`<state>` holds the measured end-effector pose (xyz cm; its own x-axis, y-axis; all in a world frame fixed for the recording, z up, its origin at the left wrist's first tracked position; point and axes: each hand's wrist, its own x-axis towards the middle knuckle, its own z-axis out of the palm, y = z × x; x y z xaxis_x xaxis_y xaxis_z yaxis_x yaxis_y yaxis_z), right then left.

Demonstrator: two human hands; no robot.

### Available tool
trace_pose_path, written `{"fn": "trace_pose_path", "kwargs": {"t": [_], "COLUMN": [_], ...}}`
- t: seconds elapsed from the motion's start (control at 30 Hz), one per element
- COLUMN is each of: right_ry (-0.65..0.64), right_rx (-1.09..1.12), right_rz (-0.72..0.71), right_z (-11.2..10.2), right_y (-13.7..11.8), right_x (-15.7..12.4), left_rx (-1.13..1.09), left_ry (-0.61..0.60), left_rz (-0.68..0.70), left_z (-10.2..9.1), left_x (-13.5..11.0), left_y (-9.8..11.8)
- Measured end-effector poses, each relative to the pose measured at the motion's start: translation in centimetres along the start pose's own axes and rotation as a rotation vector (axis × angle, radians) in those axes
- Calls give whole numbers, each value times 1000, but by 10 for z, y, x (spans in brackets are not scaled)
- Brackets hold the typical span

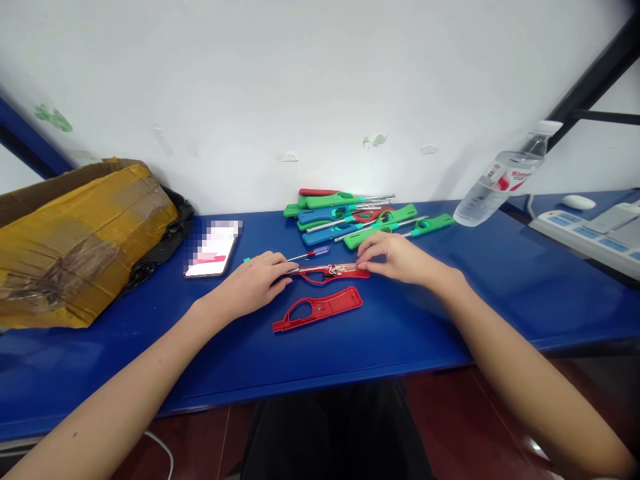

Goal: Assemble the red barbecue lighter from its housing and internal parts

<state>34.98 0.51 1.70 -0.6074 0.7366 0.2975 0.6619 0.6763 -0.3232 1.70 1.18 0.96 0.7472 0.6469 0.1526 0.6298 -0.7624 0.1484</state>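
An opened red lighter body (333, 272) with its inner parts showing lies on the blue table (410, 320). My left hand (257, 280) pinches its left end, fingers closed on it. My right hand (397, 257) presses its fingertips on the right end. The detached red cover half (320, 309) lies just in front, untouched. A small screwdriver with a red and blue handle (313, 253) rests right behind the lighter body.
A pile of several green, blue and red long lighters (357, 219) lies near the wall. A phone (213, 249) and a taped cardboard box (75, 240) sit left. A plastic water bottle (500, 181) and a power strip (585, 237) are right.
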Motion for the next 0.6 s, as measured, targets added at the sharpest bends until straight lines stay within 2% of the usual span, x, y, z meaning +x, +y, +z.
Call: {"fn": "trace_pose_path", "kwargs": {"t": [0.37, 0.6], "right_ry": [-21, 9], "right_rx": [-9, -10], "right_rz": [41, 58], "right_z": [-2, -1], "right_y": [-7, -9], "right_x": [0, 0], "left_rx": [16, 26], "left_ry": [-22, -16], "left_rz": [-7, -7], "left_z": [0, -1], "left_x": [1, 0], "left_y": [2, 2]}}
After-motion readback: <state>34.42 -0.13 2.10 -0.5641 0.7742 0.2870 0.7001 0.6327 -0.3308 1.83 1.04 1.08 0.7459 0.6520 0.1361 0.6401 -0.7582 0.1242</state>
